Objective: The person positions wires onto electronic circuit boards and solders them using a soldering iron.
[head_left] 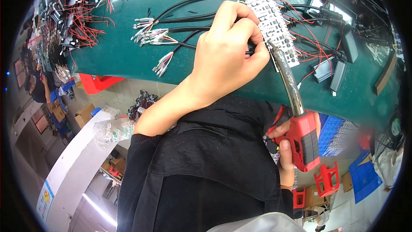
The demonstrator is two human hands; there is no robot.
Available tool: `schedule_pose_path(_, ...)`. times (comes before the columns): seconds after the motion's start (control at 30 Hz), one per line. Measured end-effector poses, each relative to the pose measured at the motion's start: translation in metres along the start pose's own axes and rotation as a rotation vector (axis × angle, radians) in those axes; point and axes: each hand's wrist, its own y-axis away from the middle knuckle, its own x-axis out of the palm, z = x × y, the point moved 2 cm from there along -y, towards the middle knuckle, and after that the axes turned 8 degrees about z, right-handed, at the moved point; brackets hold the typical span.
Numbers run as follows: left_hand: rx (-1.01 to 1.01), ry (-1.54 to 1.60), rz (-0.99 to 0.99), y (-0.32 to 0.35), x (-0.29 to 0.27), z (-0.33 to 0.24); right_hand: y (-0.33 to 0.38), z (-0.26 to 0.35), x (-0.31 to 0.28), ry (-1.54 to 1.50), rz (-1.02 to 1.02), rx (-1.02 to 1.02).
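My left hand (227, 56) is closed in a pinch at the left edge of a white circuit board panel (268, 15). A short piece of black cable (249, 53) shows between its fingers; the wire ends there are hidden. My right hand (284, 144) is wrapped round the handle of a red and black soldering gun (302, 141). Its long metal barrel slants up to the panel, and the tip meets or nearly meets the board beside my left fingertips. Black cables (180, 29) with stripped, multicoloured ends stretch leftward from the panel.
Red wires and black connectors (319, 15) lie right of the panel, beside grey metal housings (337, 75). Bundles of red and black leads (79, 17) cover the green table's (128, 66) left end. Below the edge are a red stool (98, 83) and a blue crate (330, 133).
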Motion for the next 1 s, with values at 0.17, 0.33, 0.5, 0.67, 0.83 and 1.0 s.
schedule_pose_path(0.17, 0.002, -0.013, -0.008, -0.001, -0.001, 0.000, -0.003, 0.003, -0.002, 0.138, 0.049, -0.153)
schedule_pose_path(0.33, 0.011, -0.003, -0.007, 0.000, 0.000, 0.001, -0.005, 0.008, 0.006, 0.076, -0.034, -0.196)
schedule_pose_path(0.5, 0.024, -0.007, -0.010, 0.000, -0.001, 0.001, -0.005, 0.004, -0.002, 0.121, -0.025, -0.256)
schedule_pose_path(0.67, 0.012, 0.008, -0.009, 0.000, -0.002, -0.002, -0.004, 0.003, -0.005, 0.172, 0.053, -0.218)
schedule_pose_path(0.83, 0.017, 0.014, -0.015, 0.000, -0.001, 0.000, -0.002, 0.009, 0.002, 0.081, 0.024, -0.262)
schedule_pose_path(1.0, 0.016, 0.010, -0.010, 0.000, -0.002, 0.000, 0.001, 0.010, 0.001, -0.035, -0.012, -0.228)
